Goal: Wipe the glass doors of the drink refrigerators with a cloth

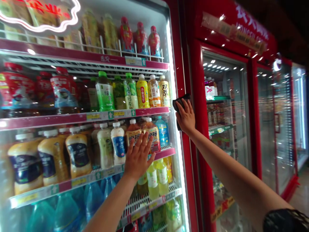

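Black patterned fabric sleeve (277,220): high on my right arm, well apart from the cloth; snagging seems unlikely.
Left hand (138,157): fingers spread, palm seemingly flat against a clear glass pane (149,9); bare skin could smear it, and leaning hard could make me slip.
Right hand (187,116): fingers spread over the cloth, pressing rather than pinching, so it could slide from under me.
Crumpled black cloth (178,121): beneath my right hand, at the fridge's lit right edge; its hanging lower end could fold or catch on a seam.
Glossy red fridge frame (178,38): beside the cloth; overreaching could drag my knuckles along it.
White-capped plastic bottles (152,138): on the shelf behind my left hand; a hard jolt could topple them.
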Demonstrator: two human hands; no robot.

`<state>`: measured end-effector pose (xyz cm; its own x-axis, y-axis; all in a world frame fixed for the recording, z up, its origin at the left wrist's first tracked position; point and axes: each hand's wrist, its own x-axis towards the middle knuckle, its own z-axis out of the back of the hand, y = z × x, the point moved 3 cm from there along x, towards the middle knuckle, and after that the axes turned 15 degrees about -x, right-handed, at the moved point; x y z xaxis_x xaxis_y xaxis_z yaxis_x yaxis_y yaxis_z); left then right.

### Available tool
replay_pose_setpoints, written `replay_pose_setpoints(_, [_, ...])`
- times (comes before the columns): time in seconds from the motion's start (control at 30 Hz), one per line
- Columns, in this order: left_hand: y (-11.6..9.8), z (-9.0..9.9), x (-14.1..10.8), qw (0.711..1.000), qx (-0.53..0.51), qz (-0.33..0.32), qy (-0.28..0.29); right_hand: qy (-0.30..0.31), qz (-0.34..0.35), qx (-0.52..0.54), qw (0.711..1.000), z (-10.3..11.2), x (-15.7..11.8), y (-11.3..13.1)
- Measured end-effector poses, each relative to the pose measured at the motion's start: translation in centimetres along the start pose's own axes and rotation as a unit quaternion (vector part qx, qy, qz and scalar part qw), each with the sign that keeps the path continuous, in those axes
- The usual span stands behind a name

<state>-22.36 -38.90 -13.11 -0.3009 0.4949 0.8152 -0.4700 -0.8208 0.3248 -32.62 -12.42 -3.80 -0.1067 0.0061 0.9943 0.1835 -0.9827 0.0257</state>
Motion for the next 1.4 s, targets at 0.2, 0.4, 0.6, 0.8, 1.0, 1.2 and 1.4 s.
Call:
replay_pose_setpoints(0.2, [0.0, -0.1, 0.0, 1.0, 0.007, 0.006, 0.0, -0.003, 0.022, 0.016, 1.0, 0.9, -17.4, 1.5])
replay_pose_setpoints(0.4, [-0.1, 0.0, 0.0, 1.0, 0.027, 0.002, -0.005, 0.0, 0.085, 0.028, 0.996, 0.2, -19.9, 0.9])
replay_pose_setpoints(0.6, [-0.4, -0.1, -0.1, 0.999, 0.045, 0.003, 0.009, -0.016, -0.024, 0.022, 0.999, 0.5, -8.7, 3.3])
replay_pose_setpoints(0.8, [-0.3, -0.2, -0.3, 0.999, 0.041, 0.003, 0.021, 0.056, 0.28, 0.064, 0.956, 2.4, -18.6, 2.7])
replay_pose_setpoints(1.0, [-0.4, -0.2, -0.5, 0.998, 0.061, -0.003, 0.03, 0.018, 0.114, 0.054, 0.992, 1.2, -11.0, -0.1])
replay_pose_setpoints(1.2, [-0.1, 1.9, -1.8, 0.996, 0.08, -0.022, 0.045, -0.02, -0.019, 0.06, 0.998, 2.0, -5.8, 10.4])
replay_pose_setpoints(1.4, [3.8, 7.8, -5.4, 0.993, 0.115, -0.003, 0.041, 0.022, 0.273, 0.073, 0.959, 3.7, -15.6, 10.3])
